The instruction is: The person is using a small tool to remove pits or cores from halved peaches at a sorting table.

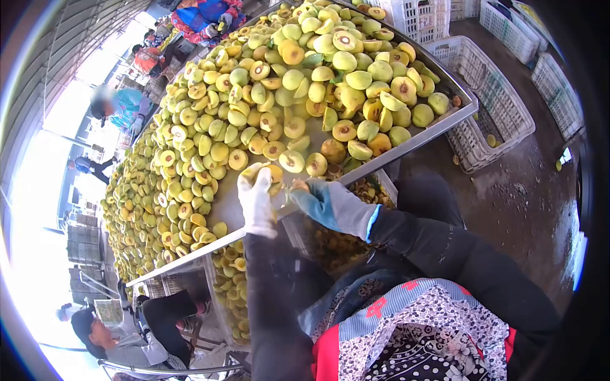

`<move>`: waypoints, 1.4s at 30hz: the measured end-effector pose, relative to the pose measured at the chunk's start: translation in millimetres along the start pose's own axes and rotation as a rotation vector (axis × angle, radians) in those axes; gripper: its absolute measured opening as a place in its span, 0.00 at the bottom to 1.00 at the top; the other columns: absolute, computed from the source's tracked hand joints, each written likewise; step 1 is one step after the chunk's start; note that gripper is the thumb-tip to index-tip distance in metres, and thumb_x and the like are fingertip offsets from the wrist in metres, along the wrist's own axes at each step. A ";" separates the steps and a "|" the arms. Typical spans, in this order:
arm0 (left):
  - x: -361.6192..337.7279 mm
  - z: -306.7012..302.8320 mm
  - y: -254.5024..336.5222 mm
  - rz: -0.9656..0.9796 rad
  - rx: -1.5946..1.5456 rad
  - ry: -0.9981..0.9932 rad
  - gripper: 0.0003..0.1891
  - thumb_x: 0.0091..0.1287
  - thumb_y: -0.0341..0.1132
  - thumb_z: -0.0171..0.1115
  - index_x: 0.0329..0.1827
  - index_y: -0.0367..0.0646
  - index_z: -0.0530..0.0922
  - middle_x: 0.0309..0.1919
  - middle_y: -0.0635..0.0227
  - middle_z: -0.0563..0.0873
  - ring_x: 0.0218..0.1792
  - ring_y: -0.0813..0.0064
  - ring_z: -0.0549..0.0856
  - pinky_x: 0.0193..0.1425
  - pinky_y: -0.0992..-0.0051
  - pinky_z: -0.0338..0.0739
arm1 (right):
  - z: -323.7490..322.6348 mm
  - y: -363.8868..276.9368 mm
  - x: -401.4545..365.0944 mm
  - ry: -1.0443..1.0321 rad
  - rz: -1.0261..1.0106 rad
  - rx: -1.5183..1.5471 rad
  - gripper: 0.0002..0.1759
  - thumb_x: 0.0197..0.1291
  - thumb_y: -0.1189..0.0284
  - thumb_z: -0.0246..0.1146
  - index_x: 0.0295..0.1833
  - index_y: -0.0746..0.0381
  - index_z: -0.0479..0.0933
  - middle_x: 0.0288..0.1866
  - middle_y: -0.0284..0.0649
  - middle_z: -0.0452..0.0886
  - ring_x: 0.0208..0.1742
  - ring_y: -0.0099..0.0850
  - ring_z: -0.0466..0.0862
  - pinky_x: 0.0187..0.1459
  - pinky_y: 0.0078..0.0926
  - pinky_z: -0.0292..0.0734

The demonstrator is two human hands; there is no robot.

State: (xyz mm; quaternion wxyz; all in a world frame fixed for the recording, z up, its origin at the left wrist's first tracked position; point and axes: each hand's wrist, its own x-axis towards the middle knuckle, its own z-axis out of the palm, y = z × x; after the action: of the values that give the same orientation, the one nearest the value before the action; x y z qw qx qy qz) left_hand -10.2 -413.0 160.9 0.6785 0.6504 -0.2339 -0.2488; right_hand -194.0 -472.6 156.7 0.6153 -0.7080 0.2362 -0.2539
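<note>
My left hand, in a white glove, is closed around a yellow peach half just above the near edge of the metal table. Beside it my right hand, in a grey and blue glove, has its fingers pinched together. A small brownish thing shows at those fingertips, too small to name. The two hands are close together, with a narrow gap between them. Past them a large heap of halved yellow-green peaches covers much of the table, many showing reddish-brown centres.
The table's raised metal rim runs in front of me. Below it are a container of fruit scraps and more peach halves. A white plastic crate stands right on the wet floor. Co-workers sit along the left, one person nearby.
</note>
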 end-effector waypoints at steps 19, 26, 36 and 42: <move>-78.6 20.5 18.7 -0.119 -0.668 0.189 0.20 0.79 0.50 0.51 0.63 0.46 0.73 0.60 0.64 0.82 0.59 0.61 0.82 0.57 0.60 0.80 | 50.0 24.7 -7.3 -0.163 0.008 0.146 0.27 0.73 0.50 0.56 0.47 0.67 0.80 0.34 0.55 0.85 0.39 0.48 0.87 0.44 0.41 0.79; -84.3 30.3 23.3 -0.105 -0.570 0.248 0.20 0.79 0.49 0.50 0.61 0.45 0.75 0.59 0.64 0.82 0.57 0.60 0.83 0.56 0.62 0.81 | 39.3 4.0 -15.1 -0.205 0.043 0.059 0.26 0.74 0.50 0.55 0.52 0.65 0.79 0.38 0.55 0.85 0.41 0.49 0.87 0.44 0.43 0.78; -88.7 38.4 16.7 0.012 -0.437 0.251 0.21 0.79 0.50 0.48 0.60 0.42 0.75 0.56 0.60 0.83 0.52 0.62 0.84 0.51 0.66 0.83 | 29.5 -3.7 -21.3 -0.167 -0.014 -0.121 0.27 0.74 0.49 0.53 0.56 0.61 0.79 0.42 0.57 0.85 0.47 0.55 0.85 0.48 0.47 0.79; -98.4 39.8 12.3 0.249 0.063 0.189 0.17 0.77 0.43 0.49 0.57 0.38 0.75 0.52 0.58 0.83 0.45 0.65 0.86 0.48 0.70 0.84 | 23.6 -3.5 -23.0 -0.227 -0.006 -0.215 0.26 0.73 0.49 0.55 0.54 0.62 0.79 0.40 0.57 0.85 0.46 0.55 0.85 0.47 0.45 0.79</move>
State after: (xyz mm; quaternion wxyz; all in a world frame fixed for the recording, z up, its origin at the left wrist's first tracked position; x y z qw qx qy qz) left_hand -110.8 -380.0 175.6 0.7022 0.6580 -0.2555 -0.0928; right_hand -196.1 -439.5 155.9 0.5580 -0.7945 0.1889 -0.1475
